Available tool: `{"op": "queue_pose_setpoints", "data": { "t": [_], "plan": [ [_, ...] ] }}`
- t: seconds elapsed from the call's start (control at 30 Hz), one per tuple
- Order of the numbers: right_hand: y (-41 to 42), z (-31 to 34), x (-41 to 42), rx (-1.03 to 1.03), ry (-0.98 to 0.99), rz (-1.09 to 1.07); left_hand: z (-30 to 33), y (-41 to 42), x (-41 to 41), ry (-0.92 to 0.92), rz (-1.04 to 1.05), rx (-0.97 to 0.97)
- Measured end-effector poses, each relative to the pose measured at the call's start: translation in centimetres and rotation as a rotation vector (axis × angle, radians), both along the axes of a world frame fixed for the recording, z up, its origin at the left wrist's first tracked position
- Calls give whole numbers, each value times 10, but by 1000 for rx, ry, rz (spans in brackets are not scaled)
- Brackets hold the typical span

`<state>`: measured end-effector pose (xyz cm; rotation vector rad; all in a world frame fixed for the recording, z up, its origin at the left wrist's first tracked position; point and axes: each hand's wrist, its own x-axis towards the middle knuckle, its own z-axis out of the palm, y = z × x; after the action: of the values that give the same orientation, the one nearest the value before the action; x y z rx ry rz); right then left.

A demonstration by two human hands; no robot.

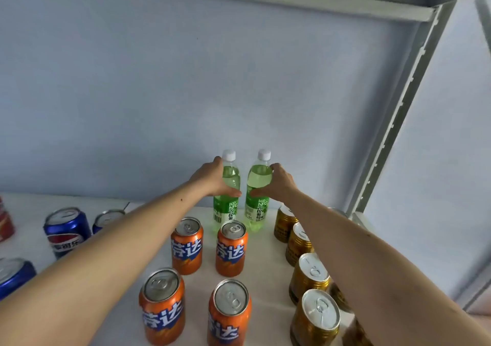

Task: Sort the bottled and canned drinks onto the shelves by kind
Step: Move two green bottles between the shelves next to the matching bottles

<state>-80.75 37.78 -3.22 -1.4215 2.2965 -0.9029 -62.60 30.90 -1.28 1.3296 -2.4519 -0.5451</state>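
Near edge: four orange cans (186,244) stand upright, gold cans (308,274) to their right. Farther back, the left hand (212,178) grips the left green bottle (227,205), the right hand (279,183) grips the right green bottle (256,205), both upright, just beside each other on the shelf (265,250).

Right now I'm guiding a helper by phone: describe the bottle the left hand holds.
On the white shelf, behind the four orange cans, stand two green bottles. Yours is the left bottle, gripped by the left hand; its twin sits nearer the gold cans.
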Motion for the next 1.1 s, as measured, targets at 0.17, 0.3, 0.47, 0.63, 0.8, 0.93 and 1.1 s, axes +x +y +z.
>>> {"op": "queue_pose_setpoints", "data": {
  "t": [0.17, 0.3, 0.47, 0.63, 0.8, 0.93, 1.1],
  "plan": [
    [-5, -2, 1, -4, -17, 30, -2, 5, 0, 66, 37, 8],
    [0, -2, 8, -29, -47, 23, -4, 16, 3, 145, 63, -1],
    [18, 19, 18, -96, -24, 14, 17, 37, 16, 277, 66, -57],
    [50, 63, 30, -195, 10, -28, 54, 61, 34, 417, 35, -110],
    [100, 108, 50, -257, 33, -89, 93, 97, 56, 444, -67, -168],
    [159, 134, 71, -274, 82, -171, 113, 133, 78, 448, -162, -191],
    [247, 150, 92, -297, 125, -296, 131, 183, 101, 470, -265, -138]
  ]
}}
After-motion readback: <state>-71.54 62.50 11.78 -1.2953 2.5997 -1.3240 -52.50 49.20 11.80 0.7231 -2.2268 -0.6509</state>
